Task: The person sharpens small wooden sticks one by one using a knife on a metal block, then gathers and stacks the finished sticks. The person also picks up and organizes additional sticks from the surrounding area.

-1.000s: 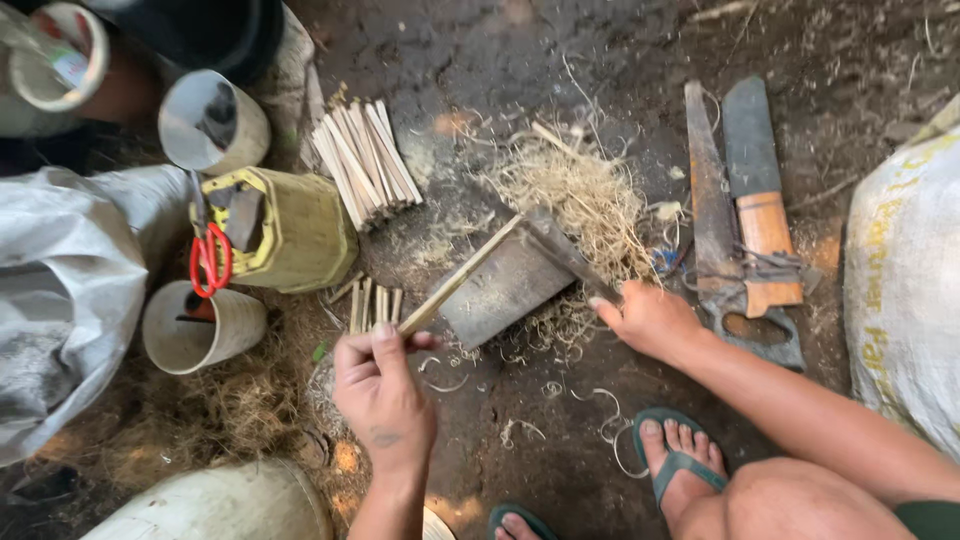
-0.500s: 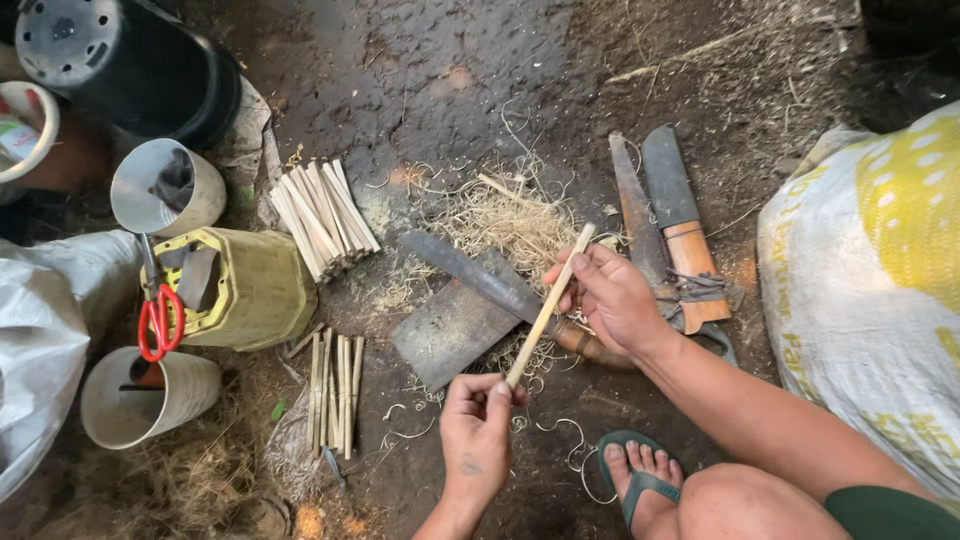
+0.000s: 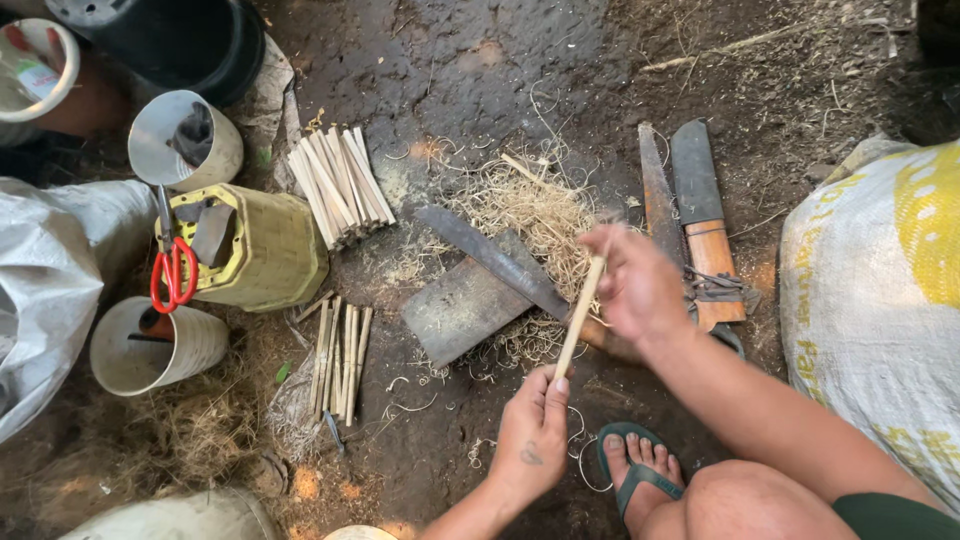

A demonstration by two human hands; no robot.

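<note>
Over dark packed earth strewn with pale curly shavings [image 3: 530,215], thin bamboo stick [image 3: 579,317] (smooth, straight) slanting between both hands, left hand [image 3: 533,440] pinching its lower end, right hand [image 3: 637,285] fingers curled around its top, flat grey blade [image 3: 490,255] just beside.

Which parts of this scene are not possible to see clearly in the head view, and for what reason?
- Knife: its handle end is hidden under the right hand.
- Right hand: blurred, so its grip on the bamboo stick is unclear.
- Yellow basket: contents partly hidden by the red scissors.
- White sack: cut off by the right edge.
- Left hand: the forearm leaves the bottom edge.
</note>
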